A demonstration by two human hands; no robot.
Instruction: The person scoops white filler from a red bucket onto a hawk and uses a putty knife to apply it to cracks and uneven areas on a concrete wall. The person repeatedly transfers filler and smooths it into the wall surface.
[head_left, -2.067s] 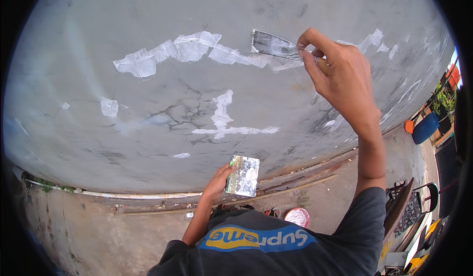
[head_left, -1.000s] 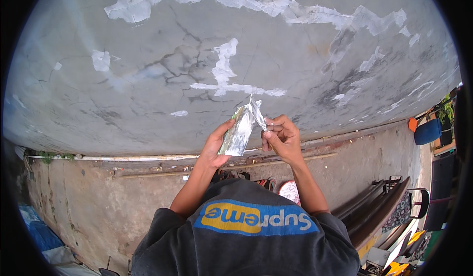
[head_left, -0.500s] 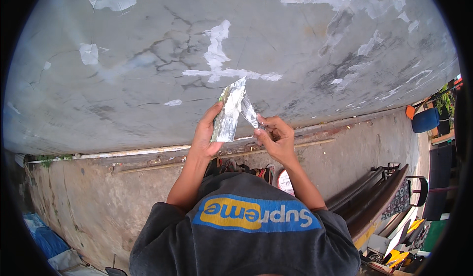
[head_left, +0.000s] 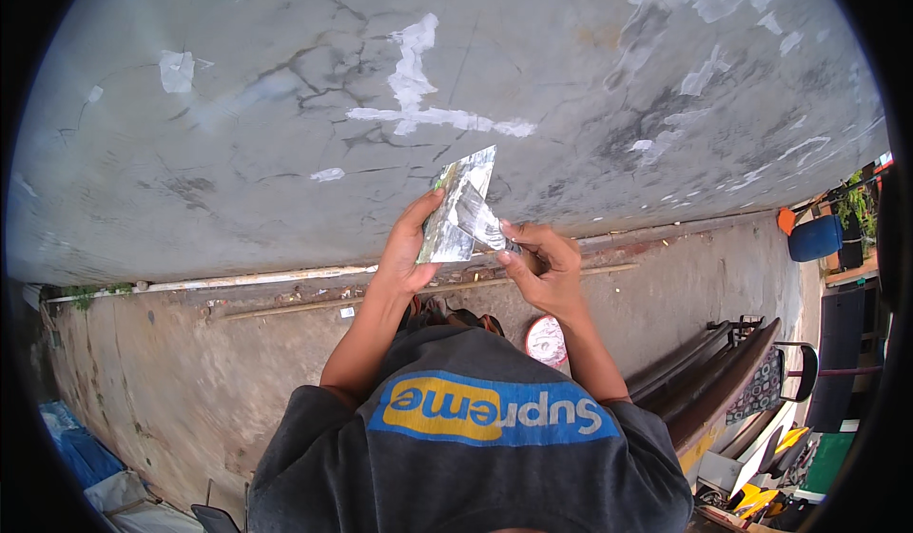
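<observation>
My left hand [head_left: 409, 243] grips a flat, putty-smeared board [head_left: 447, 233] by its left side, tilted in front of the wall. In my right hand [head_left: 545, 265] is a putty knife [head_left: 478, 217], its handle pinched between thumb and fingers. The knife's blade lies against the face of the board, and both carry white smears. Beyond them rises a grey, cracked wall [head_left: 285, 153] with white putty patches [head_left: 411, 77] over several cracks.
A round tub [head_left: 546, 341] with white stuff inside stands on the concrete floor [head_left: 190, 371] by my right forearm. A long pole [head_left: 533, 283] lies along the wall's foot. To the right are a brown bench [head_left: 723, 386] and a blue barrel [head_left: 815, 238]; blue sheeting [head_left: 81, 447] is at lower left.
The putty knife's blade has moved from the board's right edge onto its face. The board has turned and shifted slightly right. More of the tub shows now.
</observation>
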